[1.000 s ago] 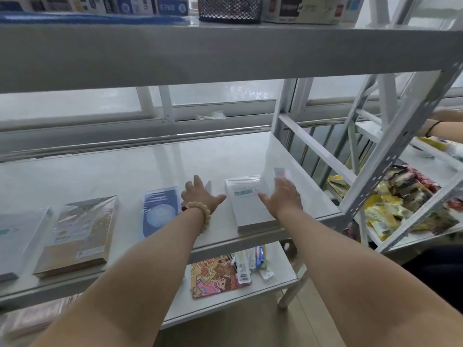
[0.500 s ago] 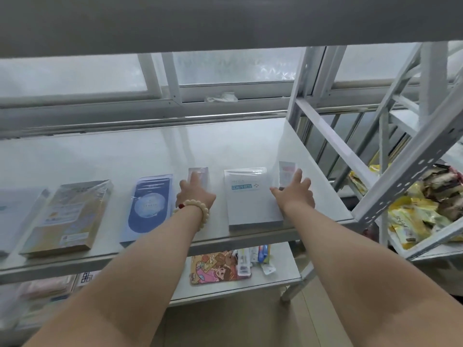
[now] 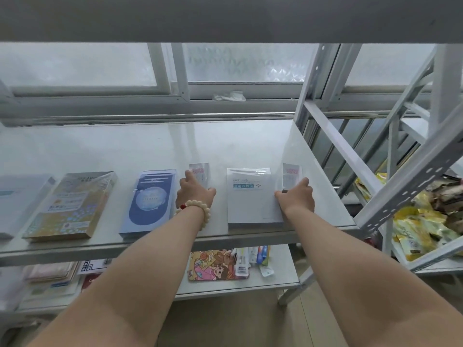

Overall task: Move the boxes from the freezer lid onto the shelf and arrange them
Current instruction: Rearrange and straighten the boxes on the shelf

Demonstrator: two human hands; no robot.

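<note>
Flat boxes lie in a row along the front of the white shelf (image 3: 150, 146): a gold box (image 3: 72, 204), a blue box (image 3: 151, 199) and a white box with blue print (image 3: 250, 196). Between the blue and white boxes lies a small clear-wrapped packet (image 3: 200, 171), and my left hand (image 3: 195, 194), with a bead bracelet at the wrist, rests on its near end. A second small packet (image 3: 292, 172) lies right of the white box, under the fingers of my right hand (image 3: 297, 196). Whether either hand grips its packet is unclear.
A pale box (image 3: 20, 196) lies at the far left. The upper shelf (image 3: 225, 18) hangs overhead, close to my view. The lower shelf holds a cartoon-printed pack (image 3: 215, 265) and small items. A neighbouring rack (image 3: 411, 176) with yellow snack bags (image 3: 421, 226) stands on the right. Windows run behind.
My view has dropped and moved closer to the shelf. Both hands shifted from the sides of the white box onto the small packets flanking it.
</note>
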